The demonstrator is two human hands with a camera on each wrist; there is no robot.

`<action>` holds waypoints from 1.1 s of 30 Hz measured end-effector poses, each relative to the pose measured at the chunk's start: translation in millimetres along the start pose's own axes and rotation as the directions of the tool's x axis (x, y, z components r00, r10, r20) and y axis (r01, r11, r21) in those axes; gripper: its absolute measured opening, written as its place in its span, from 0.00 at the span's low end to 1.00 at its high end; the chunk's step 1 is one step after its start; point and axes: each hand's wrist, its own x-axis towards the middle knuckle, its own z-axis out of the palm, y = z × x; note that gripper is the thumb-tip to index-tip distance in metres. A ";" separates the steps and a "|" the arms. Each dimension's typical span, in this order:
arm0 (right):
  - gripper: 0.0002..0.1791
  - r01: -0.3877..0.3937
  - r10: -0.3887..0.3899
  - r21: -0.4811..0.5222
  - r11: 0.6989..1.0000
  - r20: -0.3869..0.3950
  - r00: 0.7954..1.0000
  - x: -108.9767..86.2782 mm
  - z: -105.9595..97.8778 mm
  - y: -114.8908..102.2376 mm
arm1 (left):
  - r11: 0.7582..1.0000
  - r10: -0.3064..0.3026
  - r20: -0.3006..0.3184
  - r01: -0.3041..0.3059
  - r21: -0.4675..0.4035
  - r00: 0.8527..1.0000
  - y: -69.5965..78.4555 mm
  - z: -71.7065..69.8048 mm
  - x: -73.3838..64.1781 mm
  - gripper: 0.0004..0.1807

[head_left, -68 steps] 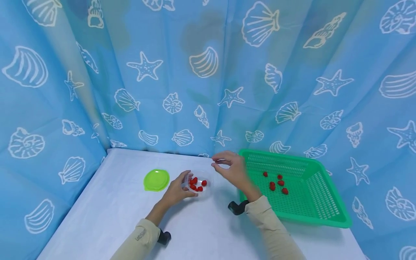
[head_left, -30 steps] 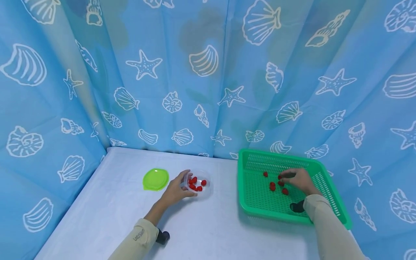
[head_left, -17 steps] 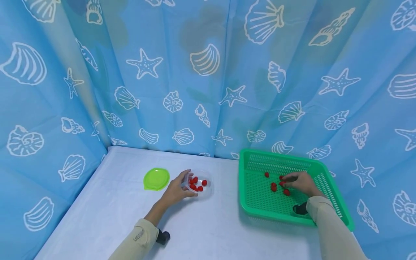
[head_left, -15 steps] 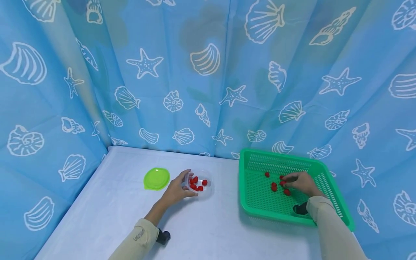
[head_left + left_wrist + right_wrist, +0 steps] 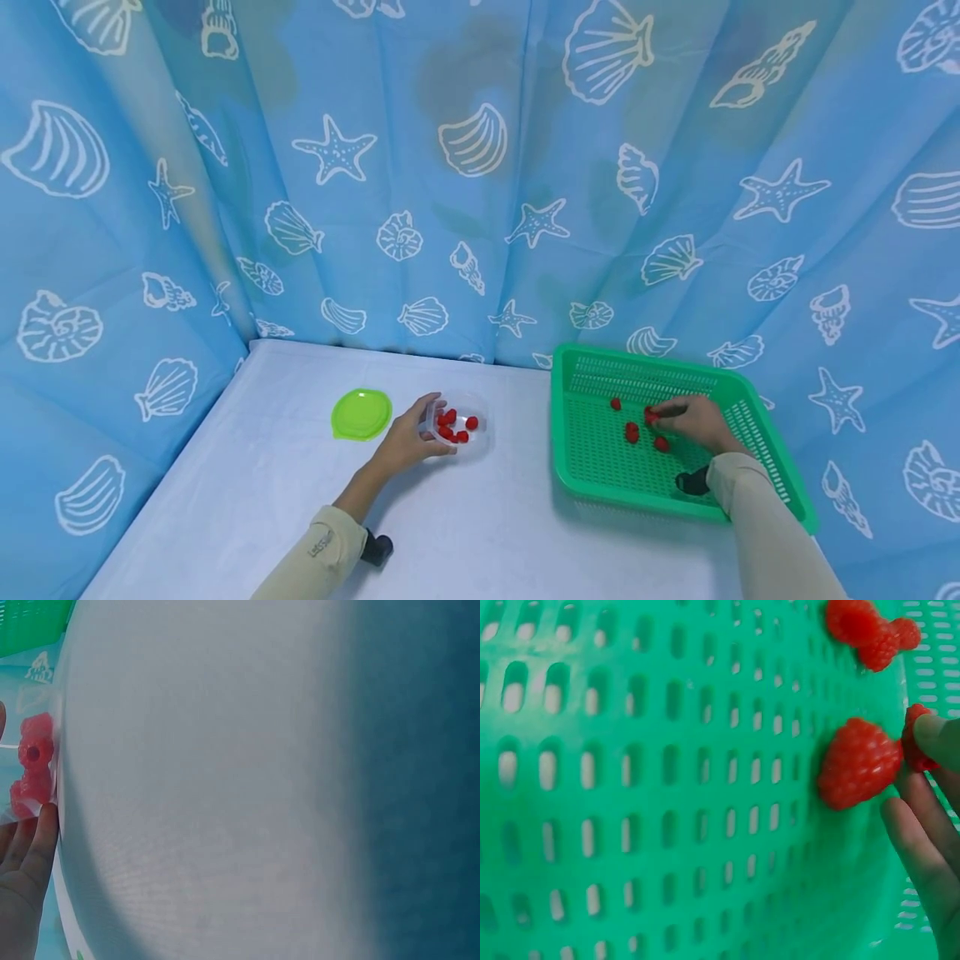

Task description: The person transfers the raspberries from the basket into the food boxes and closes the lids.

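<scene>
My left hand [image 5: 405, 437] grips a small clear plastic tub [image 5: 482, 410] by its left side, thumb in front and fingers behind. Several red raspberries [image 5: 450, 414] lie in the tub; the left wrist view shows some raspberries [image 5: 36, 754] through its wall. Over the floor of the green basket, my right hand [image 5: 697, 421] pinches one raspberry [image 5: 913, 739] between thumb and fingers. Close beside those fingertips lies a larger-looking raspberry [image 5: 859, 765]. A few other raspberries [image 5: 632, 432] rest on the basket floor, to the left of the hand.
The perforated green basket [image 5: 600, 483] stands on the right of the white-covered table [image 5: 480, 533]. A lime-green lid [image 5: 362, 414] lies flat left of the tub. A blue shell-print curtain [image 5: 420, 250] hangs along the back and sides.
My right hand has gone from beside the tub into the basket on the right, where it has taken hold of a raspberry. My left hand keeps the tub in the same place.
</scene>
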 end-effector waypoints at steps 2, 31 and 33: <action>0.16 0.016 -0.016 0.011 1.000 -0.018 1.000 0.8 -2.1 -5.0 | 1.000 -0.001 -0.001 0.001 0.001 1.000 -0.1 0.0 0.1 0.51; 0.12 0.537 -0.467 0.260 0.802 -0.287 0.836 -22.1 -5.3 -184.1 | 1.000 -0.006 -0.011 0.006 0.000 1.000 1.5 1.0 -2.5 0.52; 0.11 0.549 -0.470 0.274 0.789 -0.306 0.828 -18.6 0.6 -186.9 | 1.000 -0.006 -0.012 0.006 0.003 1.000 1.3 0.7 -2.2 0.52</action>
